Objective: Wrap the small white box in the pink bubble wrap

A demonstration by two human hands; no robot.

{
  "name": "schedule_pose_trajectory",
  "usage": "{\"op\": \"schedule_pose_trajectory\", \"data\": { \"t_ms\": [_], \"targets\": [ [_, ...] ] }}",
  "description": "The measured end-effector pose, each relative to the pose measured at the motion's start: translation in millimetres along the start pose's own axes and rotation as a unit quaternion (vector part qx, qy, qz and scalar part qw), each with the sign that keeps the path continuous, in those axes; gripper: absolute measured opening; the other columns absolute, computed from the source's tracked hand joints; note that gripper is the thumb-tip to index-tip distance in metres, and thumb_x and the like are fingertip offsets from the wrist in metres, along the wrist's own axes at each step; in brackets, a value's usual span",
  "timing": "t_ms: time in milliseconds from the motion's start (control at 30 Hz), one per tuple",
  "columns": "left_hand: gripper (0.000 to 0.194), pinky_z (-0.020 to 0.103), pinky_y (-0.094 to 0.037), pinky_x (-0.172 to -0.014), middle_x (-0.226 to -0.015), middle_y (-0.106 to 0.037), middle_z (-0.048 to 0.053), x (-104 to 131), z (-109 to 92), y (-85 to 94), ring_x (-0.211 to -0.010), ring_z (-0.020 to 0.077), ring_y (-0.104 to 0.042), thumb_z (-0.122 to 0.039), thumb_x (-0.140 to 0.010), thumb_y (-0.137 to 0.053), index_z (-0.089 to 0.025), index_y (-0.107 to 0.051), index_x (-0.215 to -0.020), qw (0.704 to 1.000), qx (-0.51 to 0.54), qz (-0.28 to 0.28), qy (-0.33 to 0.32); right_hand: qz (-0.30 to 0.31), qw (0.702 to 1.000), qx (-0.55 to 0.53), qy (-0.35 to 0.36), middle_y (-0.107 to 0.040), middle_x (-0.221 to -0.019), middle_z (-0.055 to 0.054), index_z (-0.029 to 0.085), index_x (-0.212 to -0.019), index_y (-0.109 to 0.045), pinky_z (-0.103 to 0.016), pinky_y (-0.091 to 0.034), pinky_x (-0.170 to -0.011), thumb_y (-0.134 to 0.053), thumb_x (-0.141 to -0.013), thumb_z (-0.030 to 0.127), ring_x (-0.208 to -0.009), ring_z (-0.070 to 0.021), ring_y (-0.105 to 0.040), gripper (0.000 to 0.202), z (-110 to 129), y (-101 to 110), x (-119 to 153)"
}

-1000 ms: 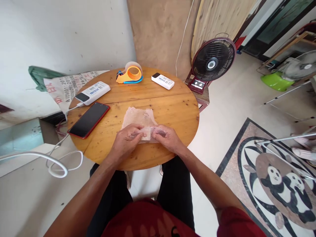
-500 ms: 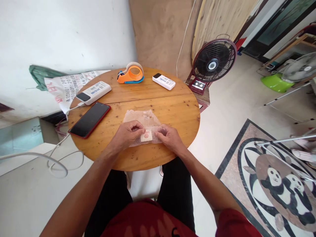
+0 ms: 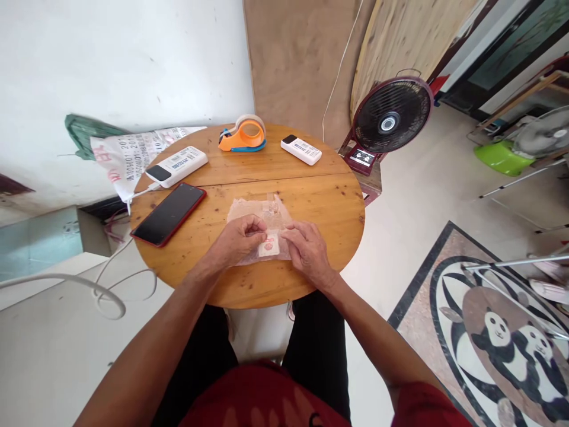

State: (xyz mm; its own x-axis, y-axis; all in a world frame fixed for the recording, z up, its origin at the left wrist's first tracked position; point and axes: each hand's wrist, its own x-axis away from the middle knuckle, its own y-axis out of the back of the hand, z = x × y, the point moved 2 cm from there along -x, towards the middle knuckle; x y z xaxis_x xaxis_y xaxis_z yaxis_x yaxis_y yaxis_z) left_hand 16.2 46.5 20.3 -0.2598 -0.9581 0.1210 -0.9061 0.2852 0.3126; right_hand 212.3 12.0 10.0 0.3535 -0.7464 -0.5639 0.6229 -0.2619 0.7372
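Note:
A small whitish square piece with a red mark (image 3: 269, 245) lies on a sheet of translucent wrap (image 3: 249, 208) on the round wooden table. My left hand (image 3: 240, 238) is closed, thumb and forefinger pinched at the upper left of the square piece. On the other side, my right hand (image 3: 307, 249) rests at the wrap's right part, its forefinger stretched toward the square piece and its thumb apart from it. Whether the right fingertips grip any wrap cannot be made out. The wrap's far part lies crumpled beyond both hands.
On the round table (image 3: 329, 207) are a red-edged phone (image 3: 169, 214), a white power bank with a cable (image 3: 178, 166), an orange tape dispenser (image 3: 242, 135) and another white device (image 3: 301, 149). A fan (image 3: 389, 121) stands beyond the right edge.
The view has shifted slightly, so the table appears further right. My right hand's fingers have loosened from a pinch and stretched out, and the far part of the wrap looks flatter.

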Motion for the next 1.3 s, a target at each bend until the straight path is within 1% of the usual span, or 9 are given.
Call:
{"op": "schedule_pose_trajectory", "data": {
  "t_ms": [133, 267, 433, 600, 767, 867, 967, 1133, 1300],
  "targets": [
    [0.025, 0.026, -0.044, -0.065, -0.078, -0.062, -0.001, -3.0, 4.2, -1.3, -0.070, 0.0133, -0.057, -0.035, -0.067, -0.065, -0.017, -0.060, -0.085, 1.000, 0.019, 0.000, -0.005, 0.026, 0.995, 0.023, 0.097, -0.068, -0.119, -0.007, 0.022, -0.115, -0.064, -0.040, -0.040, -0.097, -0.053, -0.091, 0.018, -0.126, -0.0232, -0.051, 0.028, 2.8, 0.6, 0.0],
    [0.027, 0.027, -0.046, -0.067, -0.080, -0.063, 0.001, -5.3, 3.2, -1.6, -0.072, 0.0143, -0.058, -0.038, -0.068, -0.065, -0.017, -0.059, -0.085, 1.000, 0.030, 0.008, -0.005, 0.073, 0.985, 0.048, 0.148, -0.066, -0.125, -0.006, 0.022, -0.120, -0.062, -0.042, -0.033, -0.103, -0.052, -0.095, 0.028, -0.132, -0.0229, -0.047, 0.027, 8.3, -1.1, -2.8],
    [0.037, 0.027, -0.045, -0.065, -0.080, -0.063, 0.001, 10.2, 0.4, 15.7, -0.071, 0.0155, -0.058, -0.042, -0.072, -0.063, -0.017, -0.062, -0.099, 0.999, -0.042, -0.023, 0.006, 0.105, 0.983, 0.052, 0.140, -0.066, -0.125, -0.005, 0.024, -0.119, -0.062, -0.044, -0.026, -0.109, -0.050, -0.097, 0.029, -0.125, -0.0208, -0.052, 0.025, 11.2, -0.9, -6.0],
    [0.047, 0.028, -0.044, -0.064, -0.084, -0.065, 0.002, 38.6, 17.0, 36.2, -0.074, 0.0186, -0.059, -0.047, -0.075, -0.059, -0.018, -0.060, -0.113, 0.992, -0.106, -0.048, 0.046, 0.125, 0.982, 0.048, 0.131, -0.066, -0.123, -0.006, 0.025, -0.117, -0.061, -0.044, -0.025, -0.109, -0.049, -0.098, 0.028, -0.115, -0.0196, -0.055, 0.024, 12.4, 1.4, -7.9],
    [0.048, 0.030, -0.043, -0.064, -0.081, -0.065, 0.002, 51.4, 30.1, 41.2, -0.070, 0.0199, -0.059, -0.049, -0.076, -0.056, -0.018, -0.063, -0.112, 0.958, -0.244, -0.128, 0.074, 0.139, 0.978, 0.072, 0.137, -0.066, -0.120, -0.006, 0.024, -0.114, -0.061, -0.046, -0.023, -0.108, -0.048, -0.098, 0.027, -0.117, -0.0211, -0.052, 0.022, 16.6, 5.9, -13.5],
    [0.056, 0.032, -0.044, -0.070, -0.095, -0.069, 0.007, 55.6, 25.7, 41.4, -0.080, 0.0231, -0.063, -0.054, -0.077, -0.056, -0.016, -0.061, -0.117, 0.929, -0.312, -0.165, 0.111, 0.179, 0.968, 0.101, 0.145, -0.065, -0.116, -0.007, 0.023, -0.115, -0.060, -0.046, -0.023, -0.108, -0.044, -0.099, 0.026, -0.114, -0.0215, -0.052, 0.023, 22.9, 11.0, -20.3],
    [0.061, 0.034, -0.043, -0.073, -0.093, -0.071, 0.009, 59.0, 19.1, 41.1, -0.086, 0.0275, -0.065, -0.057, -0.078, -0.054, -0.015, -0.059, -0.123, 0.906, -0.349, -0.176, 0.162, 0.225, 0.951, 0.141, 0.158, -0.064, -0.109, -0.008, 0.023, -0.122, -0.057, -0.047, -0.026, -0.105, -0.043, -0.097, 0.020, -0.104, -0.0227, -0.052, 0.029, 30.0, 15.3, -28.5],
    [0.050, 0.032, -0.041, -0.064, -0.063, -0.067, 0.003, 56.9, 20.8, 36.3, -0.072, 0.0265, -0.067, -0.056, -0.078, -0.056, -0.017, -0.064, -0.108, 0.932, -0.281, -0.140, 0.184, 0.271, 0.928, 0.176, 0.187, -0.060, -0.105, -0.011, 0.025, -0.126, -0.056, -0.049, -0.029, -0.099, -0.046, -0.090, 0.013, -0.099, -0.0257, -0.049, 0.039, 38.4, 16.0, -39.7],
    [0.039, 0.026, -0.035, -0.045, -0.054, -0.062, -0.001, 52.1, 26.5, 25.7, -0.043, 0.0163, -0.055, -0.051, -0.071, -0.065, -0.018, -0.064, -0.090, 0.979, -0.028, -0.118, 0.163, 0.289, 0.920, 0.177, 0.196, -0.060, -0.098, -0.013, 0.022, -0.111, -0.065, -0.049, -0.031, -0.095, -0.046, -0.090, 0.017, -0.094, -0.0270, -0.050, 0.029, 44.2, 13.5, -48.3]
  ]
}}
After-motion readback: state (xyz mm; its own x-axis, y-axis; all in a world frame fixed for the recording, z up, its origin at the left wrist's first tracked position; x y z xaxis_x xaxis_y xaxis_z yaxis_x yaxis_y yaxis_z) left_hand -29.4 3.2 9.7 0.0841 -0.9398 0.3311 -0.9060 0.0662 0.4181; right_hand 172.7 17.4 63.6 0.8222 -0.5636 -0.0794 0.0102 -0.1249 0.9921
